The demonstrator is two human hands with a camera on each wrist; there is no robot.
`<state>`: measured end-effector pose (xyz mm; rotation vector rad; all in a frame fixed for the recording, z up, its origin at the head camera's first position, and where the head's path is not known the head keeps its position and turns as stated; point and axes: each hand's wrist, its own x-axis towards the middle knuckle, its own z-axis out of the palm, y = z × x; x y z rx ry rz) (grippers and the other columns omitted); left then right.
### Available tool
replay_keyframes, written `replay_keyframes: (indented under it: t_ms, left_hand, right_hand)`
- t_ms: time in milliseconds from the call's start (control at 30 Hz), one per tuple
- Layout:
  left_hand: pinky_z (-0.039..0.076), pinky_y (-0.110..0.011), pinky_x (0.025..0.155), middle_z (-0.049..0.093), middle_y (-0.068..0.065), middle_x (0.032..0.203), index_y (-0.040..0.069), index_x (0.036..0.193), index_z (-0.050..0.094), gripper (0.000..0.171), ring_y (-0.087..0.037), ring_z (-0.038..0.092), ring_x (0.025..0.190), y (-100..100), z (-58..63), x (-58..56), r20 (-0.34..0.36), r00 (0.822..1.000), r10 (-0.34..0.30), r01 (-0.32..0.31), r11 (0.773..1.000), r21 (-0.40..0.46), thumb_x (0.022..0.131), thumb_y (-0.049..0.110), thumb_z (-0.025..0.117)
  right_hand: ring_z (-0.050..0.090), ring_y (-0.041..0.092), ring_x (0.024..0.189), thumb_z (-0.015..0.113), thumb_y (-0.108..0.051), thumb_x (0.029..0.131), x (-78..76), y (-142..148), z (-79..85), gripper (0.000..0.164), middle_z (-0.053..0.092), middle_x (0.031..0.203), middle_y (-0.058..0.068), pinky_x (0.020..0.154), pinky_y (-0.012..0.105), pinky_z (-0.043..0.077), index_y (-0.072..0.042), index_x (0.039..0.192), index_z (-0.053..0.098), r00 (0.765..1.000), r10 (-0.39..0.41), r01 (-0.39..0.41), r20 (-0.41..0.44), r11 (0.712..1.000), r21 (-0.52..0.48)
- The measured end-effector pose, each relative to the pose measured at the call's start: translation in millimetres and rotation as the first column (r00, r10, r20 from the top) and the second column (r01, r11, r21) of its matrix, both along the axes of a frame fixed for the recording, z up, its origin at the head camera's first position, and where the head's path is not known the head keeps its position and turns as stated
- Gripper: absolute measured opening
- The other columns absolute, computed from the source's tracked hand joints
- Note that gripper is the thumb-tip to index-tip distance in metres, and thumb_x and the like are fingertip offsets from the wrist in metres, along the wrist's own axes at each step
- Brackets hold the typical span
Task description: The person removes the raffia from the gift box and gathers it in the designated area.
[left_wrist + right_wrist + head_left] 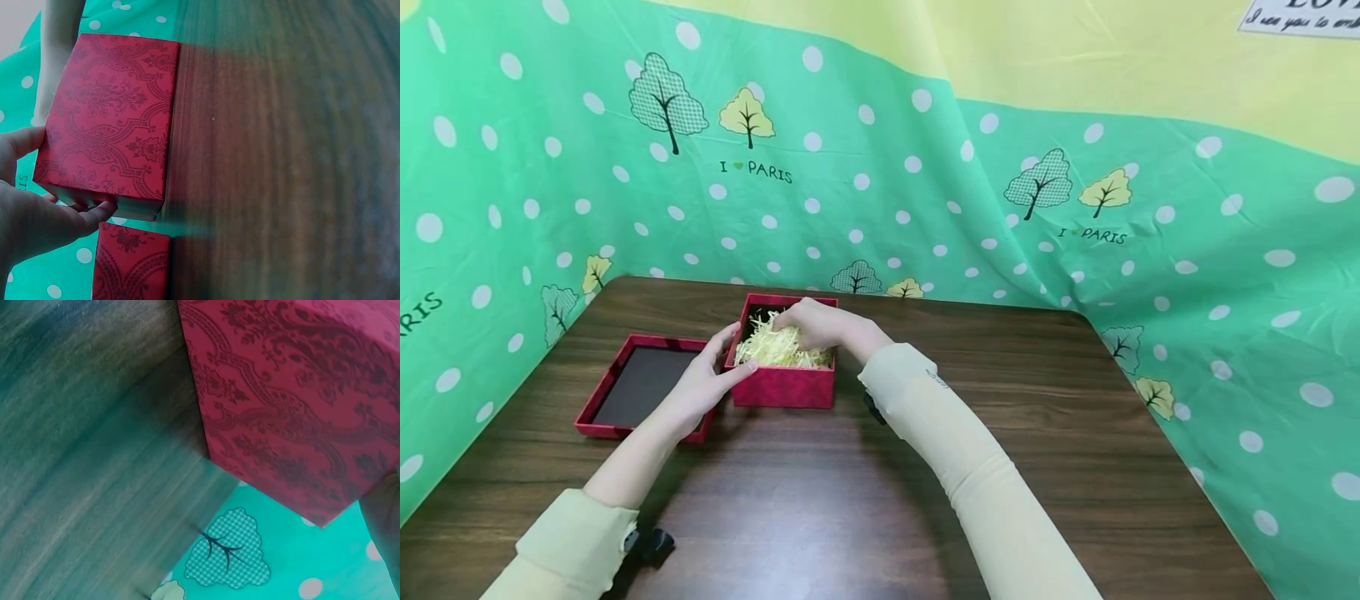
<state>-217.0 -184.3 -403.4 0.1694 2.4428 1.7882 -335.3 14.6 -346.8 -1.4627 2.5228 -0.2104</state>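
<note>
A deep red patterned box (784, 388) stands without its lid, holding pale yellow shredded paper (771, 348); part of its dark inside shows at the back left. At the near left corner my left hand (703, 385) grips the box, thumb on the near rim and fingers along the left wall. The left wrist view shows those fingers against the box's patterned red side (109, 112). My right hand (820, 323) reaches over the far right rim, its fingertips buried in the shreds. In the right wrist view the box's outer wall (300, 406) hides the fingers.
A shallow red lid (617, 379) with a dark inside lies left of the box, partly behind my left forearm. Both stand on a dark wooden table (1000, 400). Green dotted cloth (887, 208) hangs along the back and sides.
</note>
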Motion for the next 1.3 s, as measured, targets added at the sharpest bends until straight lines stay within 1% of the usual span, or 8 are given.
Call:
replay_keyframes:
  t_ms: [167, 233, 367, 433, 533, 700, 933, 1300]
  left_hand:
    - [0.021, -0.060, 0.109, 0.012, -0.015, 0.157, 0.022, 0.153, 0.010, 0.082, -0.037, 0.012, 0.142, -0.9, -1.3, -0.7, 0.012, 1.000, 0.004, -0.003, 1.000, -0.011, 0.091, 0.031, 0.063]
    - [0.020, -0.062, 0.109, 0.012, -0.015, 0.157, 0.022, 0.153, 0.010, 0.082, -0.038, 0.010, 0.143, -1.1, -0.6, -0.4, 0.014, 1.000, 0.003, -0.003, 1.000, -0.014, 0.091, 0.032, 0.063]
    - [0.021, -0.061, 0.108, 0.012, -0.014, 0.157, 0.022, 0.153, 0.010, 0.083, -0.036, 0.010, 0.143, -0.8, 0.2, -0.2, 0.015, 1.000, 0.002, -0.001, 1.000, -0.013, 0.091, 0.033, 0.063]
    - [0.022, -0.059, 0.109, 0.014, -0.015, 0.156, 0.022, 0.153, 0.010, 0.083, -0.035, 0.013, 0.142, -0.5, 0.3, -0.2, 0.013, 1.000, 0.000, 0.000, 1.000, -0.003, 0.091, 0.033, 0.063]
    - [0.024, -0.055, 0.110, 0.017, -0.015, 0.155, 0.020, 0.153, 0.010, 0.083, -0.034, 0.018, 0.142, 0.2, 0.3, -0.1, 0.001, 1.000, -0.003, 0.003, 1.000, 0.024, 0.091, 0.030, 0.063]
    - [0.020, -0.056, 0.111, 0.018, -0.013, 0.156, 0.018, 0.153, 0.013, 0.082, -0.032, 0.015, 0.142, 0.9, 1.2, 1.1, -0.009, 1.000, 0.007, -0.007, 1.000, 0.018, 0.090, 0.029, 0.064]
    - [0.016, -0.054, 0.113, 0.020, -0.015, 0.155, 0.011, 0.151, 0.018, 0.080, -0.032, 0.013, 0.143, 1.8, 1.7, 2.5, -0.010, 1.000, 0.020, -0.020, 1.000, -0.006, 0.089, 0.030, 0.065]
    - [0.022, -0.054, 0.110, 0.025, -0.018, 0.151, 0.016, 0.152, 0.017, 0.080, -0.032, 0.021, 0.140, 2.3, 0.1, 1.0, -0.036, 0.999, 0.023, -0.023, 1.000, 0.015, 0.090, 0.026, 0.065]
  right_hand:
    - [0.054, 0.007, 0.108, 0.055, 0.011, 0.078, 0.9, 6.3, 9.2, 0.053, 0.061, 0.127, -0.001, 0.099, 0.027, 0.038, -0.012, 0.125, 0.062, 0.999, -0.050, 0.050, 0.019, 0.999, -0.001]
    - [0.054, 0.007, 0.104, 0.054, 0.011, 0.078, 0.3, 8.2, 12.0, 0.053, 0.061, 0.127, -0.001, 0.097, 0.026, 0.039, -0.012, 0.126, 0.061, 0.998, -0.060, 0.060, 0.025, 0.998, -0.004]
    - [0.052, 0.011, 0.085, 0.054, 0.013, 0.077, 0.3, 12.0, 18.6, 0.055, 0.061, 0.126, 0.002, 0.071, 0.021, 0.042, -0.010, 0.126, 0.061, 0.997, -0.064, 0.065, 0.044, 0.997, -0.034]
    - [0.051, 0.013, 0.080, 0.054, 0.013, 0.077, 1.2, 13.5, 22.3, 0.055, 0.061, 0.127, 0.003, 0.069, 0.020, 0.042, -0.009, 0.126, 0.061, 0.996, -0.071, 0.073, 0.050, 0.996, -0.047]
    - [0.053, 0.012, 0.081, 0.054, 0.012, 0.077, 2.1, 14.4, 26.7, 0.055, 0.061, 0.127, 0.003, 0.070, 0.020, 0.042, -0.009, 0.126, 0.061, 0.996, -0.079, 0.081, 0.043, 0.995, -0.058]
    - [0.055, 0.011, 0.087, 0.054, 0.013, 0.076, 2.6, 14.7, 31.5, 0.053, 0.062, 0.125, 0.003, 0.072, 0.020, 0.044, -0.008, 0.125, 0.062, 0.996, -0.086, 0.087, 0.021, 0.992, -0.089]
    - [0.052, 0.011, 0.078, 0.055, 0.012, 0.078, 5.2, 15.7, 42.7, 0.052, 0.062, 0.125, 0.003, 0.075, 0.022, 0.043, -0.008, 0.125, 0.061, 0.995, -0.094, 0.096, 0.020, 0.990, -0.107]
    - [0.055, 0.012, 0.084, 0.055, 0.014, 0.076, 10.2, 20.6, 64.0, 0.051, 0.064, 0.122, 0.005, 0.076, 0.021, 0.045, -0.006, 0.122, 0.063, 0.995, -0.097, 0.092, -0.030, 0.983, -0.156]
